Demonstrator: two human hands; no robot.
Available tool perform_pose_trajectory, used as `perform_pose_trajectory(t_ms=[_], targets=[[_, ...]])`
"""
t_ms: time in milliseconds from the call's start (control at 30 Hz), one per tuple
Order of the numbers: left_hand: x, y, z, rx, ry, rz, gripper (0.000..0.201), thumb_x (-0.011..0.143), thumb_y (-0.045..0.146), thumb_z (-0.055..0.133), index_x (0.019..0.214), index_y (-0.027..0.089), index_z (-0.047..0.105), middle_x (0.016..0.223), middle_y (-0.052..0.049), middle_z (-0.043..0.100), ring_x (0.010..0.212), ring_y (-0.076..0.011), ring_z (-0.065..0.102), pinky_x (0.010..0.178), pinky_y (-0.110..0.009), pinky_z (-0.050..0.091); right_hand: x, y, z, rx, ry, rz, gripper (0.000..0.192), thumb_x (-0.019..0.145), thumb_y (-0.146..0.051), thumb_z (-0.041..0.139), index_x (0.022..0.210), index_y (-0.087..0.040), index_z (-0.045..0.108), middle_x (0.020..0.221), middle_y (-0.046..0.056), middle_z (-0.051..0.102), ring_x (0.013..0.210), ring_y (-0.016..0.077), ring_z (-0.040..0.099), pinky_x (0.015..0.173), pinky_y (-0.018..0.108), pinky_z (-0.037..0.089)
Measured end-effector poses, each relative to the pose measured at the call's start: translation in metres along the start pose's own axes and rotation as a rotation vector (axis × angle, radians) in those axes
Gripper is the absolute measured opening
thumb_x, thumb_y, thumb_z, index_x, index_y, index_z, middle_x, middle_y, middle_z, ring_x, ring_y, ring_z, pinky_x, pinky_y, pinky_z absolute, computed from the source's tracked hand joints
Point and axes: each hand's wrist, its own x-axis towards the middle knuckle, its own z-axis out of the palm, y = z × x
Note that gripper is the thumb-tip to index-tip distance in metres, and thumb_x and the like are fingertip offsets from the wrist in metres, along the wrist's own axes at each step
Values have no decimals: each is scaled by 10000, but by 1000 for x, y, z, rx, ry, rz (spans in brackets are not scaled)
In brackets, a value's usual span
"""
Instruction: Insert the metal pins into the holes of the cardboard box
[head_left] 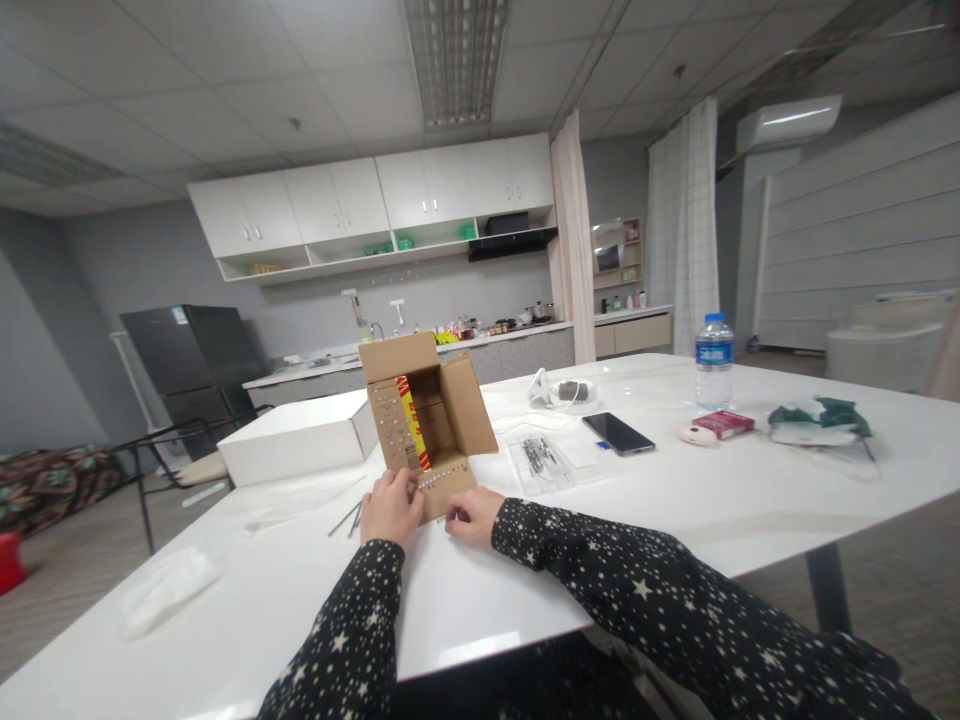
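A small brown cardboard box (431, 415) lies on its side on the white table (675, 500), its mouth towards me and its flaps spread. Red and yellow print shows inside it. My left hand (391, 506) grips the box's lower flap at its left corner. My right hand (472, 516) rests curled on the table by the same flap's right end, fingertips touching its edge. Both sleeves are black with white stars.
A flat white box (300, 437) sits left of the cardboard box. Thin metal rods (346, 519) lie by my left hand. A clear bag (544, 457), phone (618, 432), water bottle (713, 361), red pack (724, 423), green cloth (817, 417) and crumpled plastic (166, 586) lie around.
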Motion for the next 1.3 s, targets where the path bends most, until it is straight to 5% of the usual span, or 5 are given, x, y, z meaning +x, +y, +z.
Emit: perform_pose_trajectory(t_ms=[600, 1300], targets=[[0, 3, -8, 50, -95, -65, 182, 816, 305, 406, 881, 219, 553, 990, -56, 603, 995, -236, 541, 813, -390, 382, -3, -1, -1, -151, 1, -31, 168, 739, -282, 555, 839, -181, 644, 714, 19, 607, 705, 163, 529, 640, 275, 365], [0, 3, -13, 60, -120, -70, 207, 797, 269, 394, 916, 217, 555, 967, -68, 621, 938, -231, 576, 770, -361, 403, -7, -10, -10, -107, -45, 39, 188, 727, -311, 568, 859, -206, 651, 645, -14, 585, 628, 137, 498, 566, 252, 322]])
